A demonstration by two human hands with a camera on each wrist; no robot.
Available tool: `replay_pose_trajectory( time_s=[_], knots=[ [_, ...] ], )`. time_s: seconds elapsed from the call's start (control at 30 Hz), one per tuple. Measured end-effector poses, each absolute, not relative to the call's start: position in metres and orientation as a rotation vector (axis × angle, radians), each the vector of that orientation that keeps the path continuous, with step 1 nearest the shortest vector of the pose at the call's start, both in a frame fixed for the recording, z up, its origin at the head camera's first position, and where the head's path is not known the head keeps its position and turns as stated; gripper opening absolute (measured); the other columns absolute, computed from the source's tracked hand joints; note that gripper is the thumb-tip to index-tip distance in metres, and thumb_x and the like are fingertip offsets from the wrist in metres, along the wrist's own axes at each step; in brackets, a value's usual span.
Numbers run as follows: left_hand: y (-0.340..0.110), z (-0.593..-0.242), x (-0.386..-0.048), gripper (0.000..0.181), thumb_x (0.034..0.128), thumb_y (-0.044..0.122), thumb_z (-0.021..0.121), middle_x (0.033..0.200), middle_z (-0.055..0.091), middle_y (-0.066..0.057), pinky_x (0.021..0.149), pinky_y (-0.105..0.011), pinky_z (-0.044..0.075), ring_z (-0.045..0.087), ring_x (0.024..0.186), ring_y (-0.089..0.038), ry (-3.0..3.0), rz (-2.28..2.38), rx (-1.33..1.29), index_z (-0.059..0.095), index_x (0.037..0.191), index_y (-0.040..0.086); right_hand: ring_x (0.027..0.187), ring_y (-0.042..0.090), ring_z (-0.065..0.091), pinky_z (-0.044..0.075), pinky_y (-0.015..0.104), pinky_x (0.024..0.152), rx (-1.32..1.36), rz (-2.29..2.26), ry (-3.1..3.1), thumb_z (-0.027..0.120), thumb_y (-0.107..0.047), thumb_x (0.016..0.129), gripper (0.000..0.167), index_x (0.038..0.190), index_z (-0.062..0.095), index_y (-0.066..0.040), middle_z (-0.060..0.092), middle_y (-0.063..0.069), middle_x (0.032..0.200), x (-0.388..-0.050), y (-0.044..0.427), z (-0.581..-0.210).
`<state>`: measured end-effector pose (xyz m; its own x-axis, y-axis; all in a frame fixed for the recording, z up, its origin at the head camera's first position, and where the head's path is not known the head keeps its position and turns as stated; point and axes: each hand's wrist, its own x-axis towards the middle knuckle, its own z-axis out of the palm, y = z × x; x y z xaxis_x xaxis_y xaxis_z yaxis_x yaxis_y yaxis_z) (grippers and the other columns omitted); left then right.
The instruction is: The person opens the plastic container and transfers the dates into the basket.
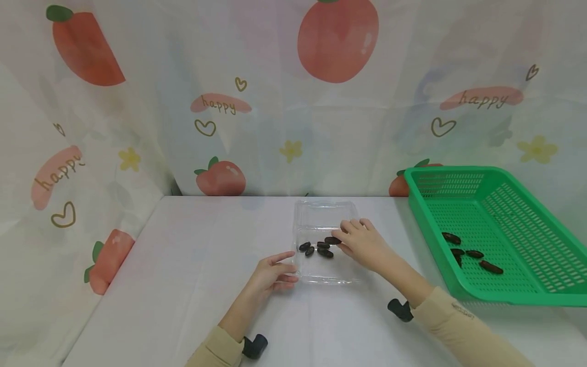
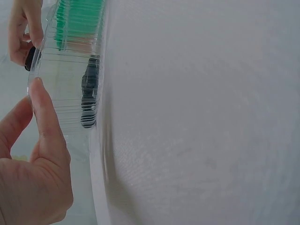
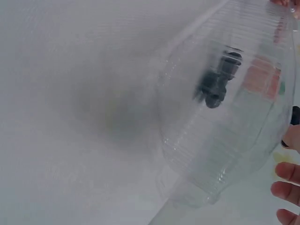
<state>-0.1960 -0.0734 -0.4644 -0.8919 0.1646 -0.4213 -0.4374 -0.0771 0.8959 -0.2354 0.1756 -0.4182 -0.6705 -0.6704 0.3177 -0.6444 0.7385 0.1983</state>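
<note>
A clear plastic clamshell box [image 1: 330, 272] lies with its lid [image 1: 324, 211] folded back on the white table. Several dark brown, oval, date-like pieces [image 1: 323, 245] lie inside it, mostly toward its left. My right hand [image 1: 367, 247] is over the box's right side and pinches another date-like piece [image 1: 332, 240] above the others. In the left wrist view this piece [image 2: 30, 58] shows just over the rim. My left hand [image 1: 270, 275] holds the box's left edge, its fingertips [image 2: 38, 86] at the rim. The right wrist view shows only part of the right hand [image 3: 288, 183].
On the right stands a green perforated basket [image 1: 527, 298] with several more date-like pieces [image 1: 490, 267] in its near left part. A printed cloth [image 1: 275, 127] hangs behind the table [image 1: 220, 229] and along its left side. Black wrist devices [image 1: 400, 310] sit under both forearms.
</note>
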Motion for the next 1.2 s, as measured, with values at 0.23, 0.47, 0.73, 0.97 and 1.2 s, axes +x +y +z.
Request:
replay_pose_trajectory(
  time_s=[0.23,0.47,0.73,0.97,1.2],
  knots=[
    [-0.073,-0.468,-0.197,0.047,0.0819,0.001,0.062,0.084,0.065,-0.007,0.060,-0.028,0.057,0.066,0.064,-0.015,1.792,2.024,-0.310,0.052,0.128,0.006,0.077,0.024,0.048,0.040,0.041,0.075,0.943,-0.072,-2.529,0.072,-0.020,0.078,0.024,0.097,0.057,-0.015,0.047,0.004,0.083,-0.230,0.195,-0.405],
    [-0.073,-0.468,-0.197,0.048,0.0817,0.002,0.062,0.083,0.066,-0.007,0.060,-0.027,0.057,0.066,0.063,-0.015,1.785,2.023,-0.314,0.053,0.128,0.006,0.081,0.027,0.047,0.039,0.043,0.075,0.836,-0.045,-2.596,0.073,-0.016,0.076,0.027,0.098,0.059,-0.012,0.047,0.006,0.084,-0.224,0.219,-0.393],
    [-0.073,-0.467,-0.196,0.048,0.0815,0.002,0.063,0.083,0.065,-0.007,0.059,-0.027,0.057,0.066,0.063,-0.015,1.787,2.023,-0.320,0.053,0.128,0.007,0.079,0.026,0.046,0.039,0.046,0.072,0.762,-0.007,-2.530,0.073,-0.012,0.073,0.030,0.097,0.056,-0.012,0.046,0.006,0.083,-0.221,0.251,-0.387],
    [-0.074,-0.467,-0.197,0.049,0.0826,0.002,0.062,0.080,0.062,-0.005,0.058,-0.026,0.057,0.065,0.063,-0.014,1.779,2.037,-0.296,0.050,0.130,0.005,0.076,0.027,0.046,0.038,0.050,0.072,0.668,0.032,-2.529,0.073,-0.010,0.071,0.032,0.097,0.055,-0.012,0.047,0.006,0.085,-0.220,0.277,-0.384],
    [-0.074,-0.468,-0.197,0.048,0.0824,0.002,0.062,0.080,0.062,-0.005,0.058,-0.026,0.057,0.065,0.062,-0.014,1.777,2.029,-0.315,0.052,0.129,0.006,0.076,0.030,0.047,0.038,0.054,0.073,0.575,0.049,-2.577,0.071,-0.007,0.072,0.035,0.103,0.054,-0.010,0.048,0.010,0.087,-0.219,0.306,-0.382]
  ],
)
